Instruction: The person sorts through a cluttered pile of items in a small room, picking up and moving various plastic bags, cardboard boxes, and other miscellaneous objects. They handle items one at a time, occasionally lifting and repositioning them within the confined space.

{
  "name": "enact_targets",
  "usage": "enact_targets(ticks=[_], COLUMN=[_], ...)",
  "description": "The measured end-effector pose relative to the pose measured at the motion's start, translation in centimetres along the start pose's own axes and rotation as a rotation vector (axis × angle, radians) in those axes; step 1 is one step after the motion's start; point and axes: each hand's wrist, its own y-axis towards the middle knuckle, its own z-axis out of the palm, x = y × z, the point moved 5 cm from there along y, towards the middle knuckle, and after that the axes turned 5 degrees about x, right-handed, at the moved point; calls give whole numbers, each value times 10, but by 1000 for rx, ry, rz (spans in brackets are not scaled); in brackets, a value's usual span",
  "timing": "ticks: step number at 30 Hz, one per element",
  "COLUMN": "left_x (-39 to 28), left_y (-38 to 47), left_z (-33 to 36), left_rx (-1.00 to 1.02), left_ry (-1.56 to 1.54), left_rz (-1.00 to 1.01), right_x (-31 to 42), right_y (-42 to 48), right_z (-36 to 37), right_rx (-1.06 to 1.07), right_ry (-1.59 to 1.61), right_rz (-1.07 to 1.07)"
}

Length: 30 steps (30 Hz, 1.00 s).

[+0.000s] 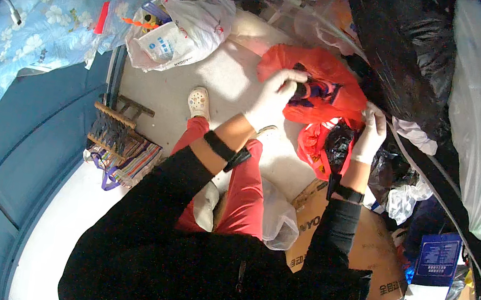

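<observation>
A red plastic bag (325,63) lies open in front of me, with dark purple and black items (321,91) showing in its mouth. My left hand (272,97), in a white glove, is at the bag's left side with its fingers curled at the dark items; whether it grips one I cannot tell. At the bag's right edge, my gloved right hand (371,133) pinches the red plastic. Just below hangs or stands a second red bag (311,148) with a black plastic bag (339,142) inside it.
White plastic bag (206,31) with packages, upper left; floral cloth (34,22) over a blue door (39,123). A wooden rack (111,128) and striped bag (143,160) stand left. Cardboard (374,240), a blue box (438,255) and dark bags crowd the right. Clear bag (279,219) by my legs.
</observation>
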Motion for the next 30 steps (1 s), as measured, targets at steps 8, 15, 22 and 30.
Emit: enact_targets(ticks=[8,15,22,30], left_x=[-43,-28,59,73], left_y=[43,67,65,9], left_z=[-66,-125,-188,-205], left_rx=[-75,-160,-50,-100], left_ry=[18,612,660,931], left_rz=[-6,-47,-83,-271], right_x=[-33,-63,-123,-159], right_y=[5,-11,-74,-167], right_z=[66,144,161,77], right_rx=[69,337,402,467], right_ry=[175,7,-275,-616], right_rz=[132,137,295,479])
